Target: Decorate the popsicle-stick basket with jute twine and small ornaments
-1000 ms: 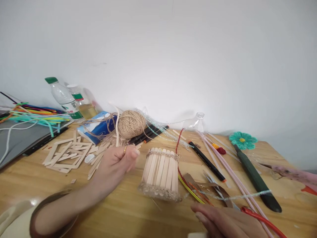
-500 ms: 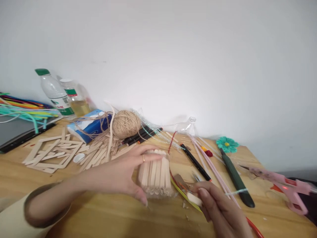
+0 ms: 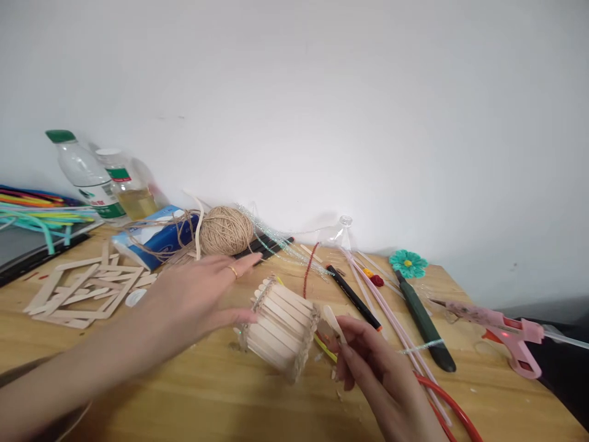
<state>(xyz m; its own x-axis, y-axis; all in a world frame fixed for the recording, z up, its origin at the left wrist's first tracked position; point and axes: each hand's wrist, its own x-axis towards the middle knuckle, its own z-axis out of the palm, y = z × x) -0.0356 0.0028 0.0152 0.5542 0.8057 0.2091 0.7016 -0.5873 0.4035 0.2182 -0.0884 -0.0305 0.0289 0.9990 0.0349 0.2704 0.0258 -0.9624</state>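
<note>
A small round holder made of craft sticks (image 3: 280,322), with braided twine round its ends, lies tipped on its side at the table's middle. My left hand (image 3: 202,294) is just left of it, fingers stretched and thumb apart, with nothing in the grip. The thumb tip is close to the holder's left end; I cannot tell if they touch. To the right, my right hand (image 3: 372,362) pinches a short piece of craft stick (image 3: 332,322) between thumb and fingers, rounded end up. Beneath that hand, a yellow strip (image 3: 326,350) is partly hidden.
A pink glue gun (image 3: 506,334) with a glowing red light stands at the right, near a dark green craft knife (image 3: 426,319). A twine ball (image 3: 226,230), loose stick frames (image 3: 87,288), a black marker (image 3: 354,298) and bottles (image 3: 87,175) lie further back.
The stick holder has gone from upright to tipped on its side. My left hand has come off it, back and to the left. My right hand has moved slightly left, raising the stick piece.
</note>
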